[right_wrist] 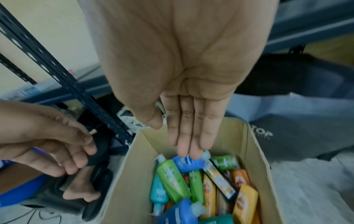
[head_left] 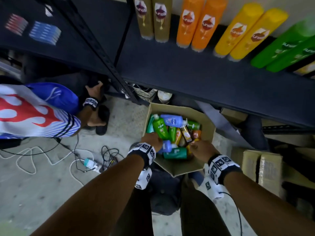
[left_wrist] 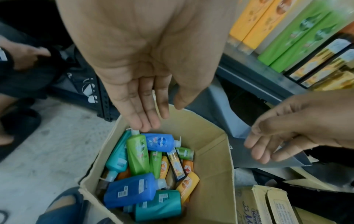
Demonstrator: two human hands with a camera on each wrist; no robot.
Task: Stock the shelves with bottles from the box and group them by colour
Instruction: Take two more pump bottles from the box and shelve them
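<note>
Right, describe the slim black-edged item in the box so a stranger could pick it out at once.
Start at the open cardboard box on the floor below the dark shelf. Among the jumble of bottles, look right of centre, just under the blue bottle at the far end. The black-edged carton lies there: flat, rectangular and sharp-cornered with a yellow-orange front, whereas everything around it is a rounded plastic bottle.
</note>
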